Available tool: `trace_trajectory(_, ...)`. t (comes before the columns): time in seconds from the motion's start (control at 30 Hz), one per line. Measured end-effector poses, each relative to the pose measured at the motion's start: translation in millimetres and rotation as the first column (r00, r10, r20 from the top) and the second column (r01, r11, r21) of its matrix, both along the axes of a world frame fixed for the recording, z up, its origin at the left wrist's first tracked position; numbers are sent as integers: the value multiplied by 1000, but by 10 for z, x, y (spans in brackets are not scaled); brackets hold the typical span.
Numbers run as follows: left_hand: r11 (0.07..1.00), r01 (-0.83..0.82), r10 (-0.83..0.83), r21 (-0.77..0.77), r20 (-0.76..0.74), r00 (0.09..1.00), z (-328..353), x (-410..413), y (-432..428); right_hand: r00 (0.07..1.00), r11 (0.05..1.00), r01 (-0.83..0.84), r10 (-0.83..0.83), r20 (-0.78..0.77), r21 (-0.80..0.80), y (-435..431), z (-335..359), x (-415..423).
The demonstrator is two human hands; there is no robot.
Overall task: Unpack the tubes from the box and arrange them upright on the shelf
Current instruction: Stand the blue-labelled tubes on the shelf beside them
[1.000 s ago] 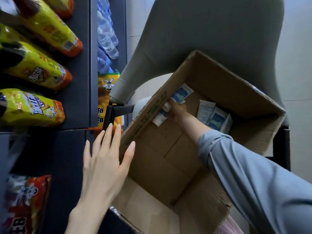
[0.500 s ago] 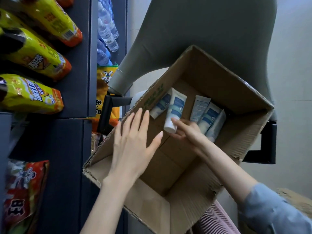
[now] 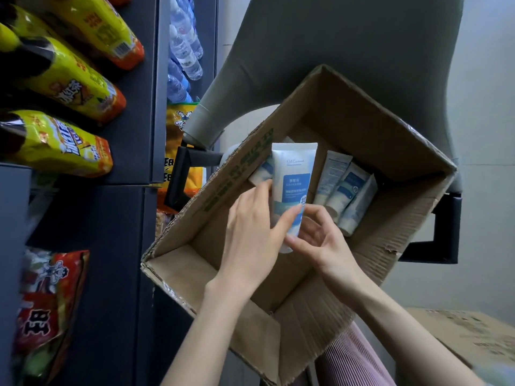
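Note:
An open cardboard box [image 3: 390, 151] sits in front of me, tilted, on a grey chair. A white and blue tube [image 3: 292, 179] is raised inside it, cap end down. My left hand [image 3: 250, 232] grips its lower left side with thumb and fingers. My right hand [image 3: 320, 240] holds the cap end from the right. Three more tubes [image 3: 345, 190] lie side by side against the box's far right wall. Another tube [image 3: 263, 172] peeks out behind the held one. The dark shelf unit [image 3: 133, 107] stands at the left.
Yellow snack bags [image 3: 64, 79] and red snack bags [image 3: 47, 302] fill the shelf at left. Water bottles [image 3: 184, 51] stand deeper in the unit. The grey chair back [image 3: 348, 37] rises behind the box. A second cardboard box [image 3: 468, 335] lies at the lower right.
My right hand has lifted one tube off the box floor. My left hand has moved from the box's edge into the box and taken hold of that tube.

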State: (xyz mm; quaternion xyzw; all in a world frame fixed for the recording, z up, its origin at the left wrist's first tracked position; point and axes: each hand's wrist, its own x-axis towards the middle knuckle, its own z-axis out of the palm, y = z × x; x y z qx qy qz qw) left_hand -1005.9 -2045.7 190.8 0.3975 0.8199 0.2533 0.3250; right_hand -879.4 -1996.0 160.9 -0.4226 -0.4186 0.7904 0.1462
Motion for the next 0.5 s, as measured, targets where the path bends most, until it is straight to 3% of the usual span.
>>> trace_trajectory(0.17, 987, -142, 128, 69, 178, 976, 17, -35, 16, 999, 999, -32, 32, -18, 12, 32, -4, -46)
trace_trajectory(0.3, 970, -224, 199, 98, 215, 956, -3, -121, -47, 992, 992, -122, 122, 19, 8, 103, -45, -43)
trace_trajectory(0.5, 935, -348, 325, 75, 213, 921, -34, -345, -194, 944, 993, -114, 95, 316, 39, 301, -363, -89)
